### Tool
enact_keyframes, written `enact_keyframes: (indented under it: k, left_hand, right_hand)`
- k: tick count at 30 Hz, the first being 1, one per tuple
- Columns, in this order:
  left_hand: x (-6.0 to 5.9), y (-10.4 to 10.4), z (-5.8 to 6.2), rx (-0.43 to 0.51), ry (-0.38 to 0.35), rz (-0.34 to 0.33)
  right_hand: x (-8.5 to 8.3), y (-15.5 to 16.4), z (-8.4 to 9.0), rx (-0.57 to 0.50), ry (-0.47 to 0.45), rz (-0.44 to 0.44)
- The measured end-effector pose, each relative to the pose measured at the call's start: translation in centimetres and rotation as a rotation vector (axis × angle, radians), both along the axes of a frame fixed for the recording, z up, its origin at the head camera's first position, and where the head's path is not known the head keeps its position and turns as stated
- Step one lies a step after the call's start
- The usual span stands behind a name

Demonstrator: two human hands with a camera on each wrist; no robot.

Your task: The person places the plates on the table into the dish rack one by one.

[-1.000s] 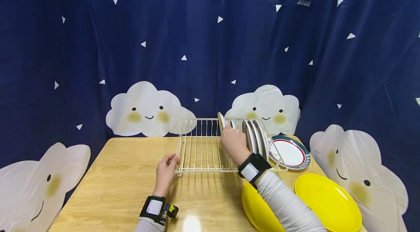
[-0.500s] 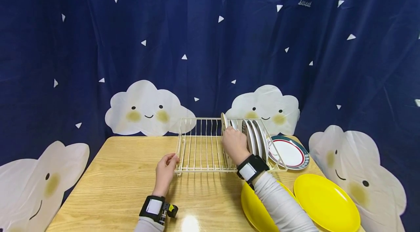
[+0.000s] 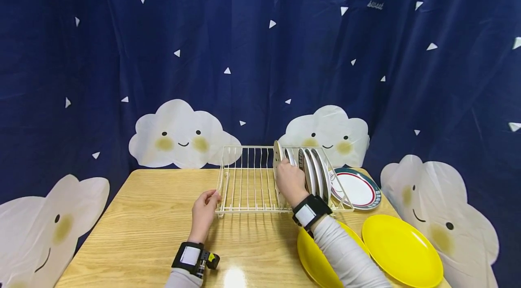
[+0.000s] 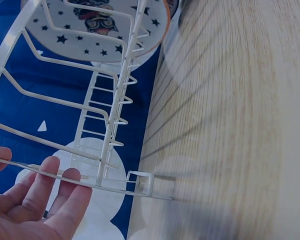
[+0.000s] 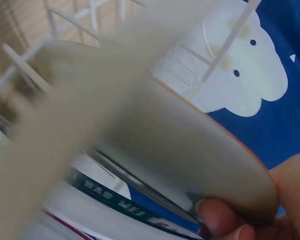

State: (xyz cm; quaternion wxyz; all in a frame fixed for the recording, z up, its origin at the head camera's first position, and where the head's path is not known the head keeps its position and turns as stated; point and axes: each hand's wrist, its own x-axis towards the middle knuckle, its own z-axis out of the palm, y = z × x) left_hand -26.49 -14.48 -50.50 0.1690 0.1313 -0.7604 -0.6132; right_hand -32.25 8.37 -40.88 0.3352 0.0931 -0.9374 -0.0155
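2 hands work the rack: the left hand steadies its front corner with fingers loosely curled on the wire, while the right hand pinches a plate upright among the slots, probably seated. Next, release it gently without tipping the neighbouring plates.

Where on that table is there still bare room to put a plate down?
The table is bare wood left of the dish rack, and along the front edge beside the left hand. The rack's left slots stand free too. The right side is crowded: standing plates, the right hand, a rimmed plate and two yellow plates.
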Motion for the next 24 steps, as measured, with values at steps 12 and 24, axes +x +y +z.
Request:
enact_keyframes:
  k: [12,24]
  left_hand:
    - [-0.1,-0.1,0.0,0.008,0.005,-0.007]
    - [0.1,0.0,0.2,0.041,-0.003,-0.015]
  right_hand:
    - [1.3,-0.9,-1.6,0.056,0.046,0.078]
    - [3.0,-0.9,-3.7,0.059,0.063,0.105]
